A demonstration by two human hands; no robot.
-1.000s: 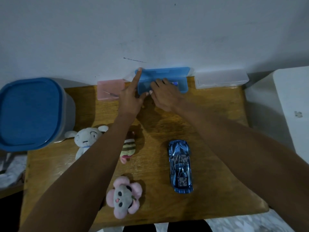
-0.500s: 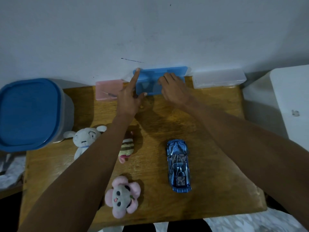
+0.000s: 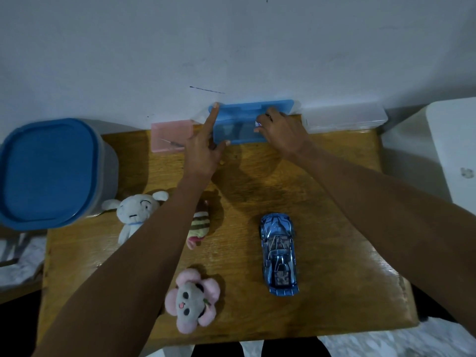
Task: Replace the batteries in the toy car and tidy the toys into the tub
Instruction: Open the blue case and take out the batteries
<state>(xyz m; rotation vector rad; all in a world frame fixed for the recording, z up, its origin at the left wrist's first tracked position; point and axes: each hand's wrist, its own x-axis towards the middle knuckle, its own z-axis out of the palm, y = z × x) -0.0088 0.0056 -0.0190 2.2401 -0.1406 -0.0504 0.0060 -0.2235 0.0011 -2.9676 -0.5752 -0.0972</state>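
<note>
Hands work a blue case (image 3: pixel 239 130) at the table's (image 3: pixel 322 202) far edge. Left hand (image 3: pixel 203 148) braces it, forefinger straight, thumb at its front. Right hand (image 3: pixel 280 130) curls fingers into it; what they grasp is unclear.

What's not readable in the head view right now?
- Contents of the blue case: hidden by the right hand and blur.
- Left hand grip on the case: cannot tell.
- Striped plush: partly behind the left forearm.
- Lidded blue tub: cut off by the left edge, inside unseen.
</note>
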